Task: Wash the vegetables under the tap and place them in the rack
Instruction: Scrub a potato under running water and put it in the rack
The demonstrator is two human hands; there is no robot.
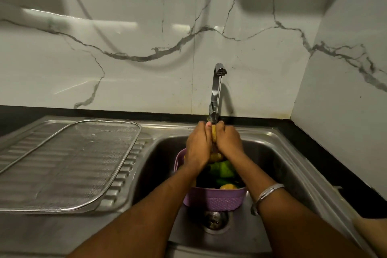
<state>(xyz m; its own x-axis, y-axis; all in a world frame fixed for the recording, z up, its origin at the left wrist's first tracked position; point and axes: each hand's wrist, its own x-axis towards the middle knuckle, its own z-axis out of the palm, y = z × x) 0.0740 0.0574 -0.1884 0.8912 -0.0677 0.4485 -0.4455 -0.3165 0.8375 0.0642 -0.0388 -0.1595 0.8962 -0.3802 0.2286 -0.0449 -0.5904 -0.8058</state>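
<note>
Sink [293, 153] | both hands [213, 140] grip veg [214, 134] under tap [217, 81]

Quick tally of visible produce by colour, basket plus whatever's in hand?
Yellowish, held under the tap by left hand and right hand: 1 vegetable
Green, in purple basket: 2 green vegetables
Yellow, in basket: 1 yellow vegetable
Total: 4 visible; arms hide others.
</note>
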